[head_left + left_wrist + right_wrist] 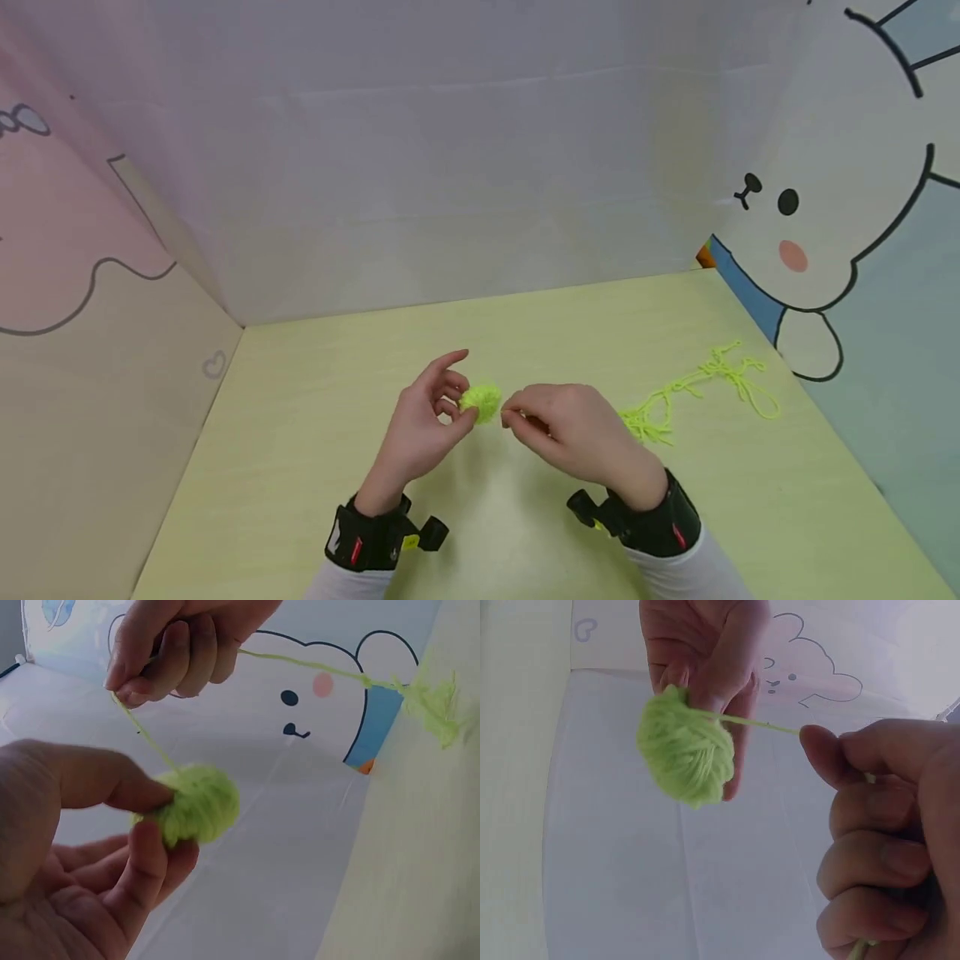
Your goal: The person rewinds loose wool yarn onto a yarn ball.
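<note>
Between the thumb and fingers of my left hand (pixel 426 425) is a small ball of neon yellow-green yarn (pixel 483 402), its strands wound in crossing layers. My right hand (pixel 577 429) pinches the yarn strand (pixel 761 724) between thumb and forefinger, a short way from the ball. That strand runs straight from the ball to the fingertips in both wrist views. The other right fingers curl in, and more yarn comes out below them in the right wrist view. In the left wrist view it trails on to a loose tangle of yarn (pixel 433 705).
On the pale yellow table (pixel 315 400), the loose yarn (pixel 712 367) lies in loops and knots to the right, partly behind the right hand. A white curtain-like wall (pixel 450 183) stands at the back, with cartoon-printed panels on both sides.
</note>
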The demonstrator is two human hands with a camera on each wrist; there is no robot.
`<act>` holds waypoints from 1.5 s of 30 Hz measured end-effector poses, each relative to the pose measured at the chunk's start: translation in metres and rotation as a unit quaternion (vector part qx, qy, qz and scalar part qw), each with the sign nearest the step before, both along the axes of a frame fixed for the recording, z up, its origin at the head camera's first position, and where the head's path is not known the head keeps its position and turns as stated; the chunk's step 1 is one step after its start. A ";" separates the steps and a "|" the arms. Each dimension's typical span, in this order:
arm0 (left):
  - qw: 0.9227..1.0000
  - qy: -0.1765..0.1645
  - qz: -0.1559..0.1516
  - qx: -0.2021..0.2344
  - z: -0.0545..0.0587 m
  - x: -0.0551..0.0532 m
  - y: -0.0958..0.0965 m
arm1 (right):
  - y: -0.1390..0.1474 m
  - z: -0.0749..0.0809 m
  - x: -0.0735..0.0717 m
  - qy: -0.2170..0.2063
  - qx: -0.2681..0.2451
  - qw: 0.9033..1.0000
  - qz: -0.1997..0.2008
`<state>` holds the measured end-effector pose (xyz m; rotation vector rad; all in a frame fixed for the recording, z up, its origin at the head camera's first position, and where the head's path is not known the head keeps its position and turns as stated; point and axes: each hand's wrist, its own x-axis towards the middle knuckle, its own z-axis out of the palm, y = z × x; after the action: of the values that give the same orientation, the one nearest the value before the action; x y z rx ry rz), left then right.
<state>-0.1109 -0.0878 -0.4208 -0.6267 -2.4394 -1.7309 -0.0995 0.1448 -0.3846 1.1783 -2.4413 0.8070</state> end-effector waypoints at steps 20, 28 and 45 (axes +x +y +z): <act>0.948 -0.062 -0.177 0.258 0.011 0.009 -0.008 | -0.011 -0.010 -0.002 -0.109 0.061 0.992 -0.009; 0.959 -0.091 -0.039 0.264 0.005 0.002 -0.006 | -0.018 -0.011 0.006 -0.099 0.102 0.990 0.024; 0.983 -0.084 -0.143 0.073 0.005 0.008 -0.004 | 0.001 0.000 0.001 0.006 0.010 1.000 0.007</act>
<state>-0.1030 -0.0915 -0.4161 -0.8834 -2.3936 -2.1295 -0.0980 0.1462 -0.3846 1.2063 -2.4398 0.7779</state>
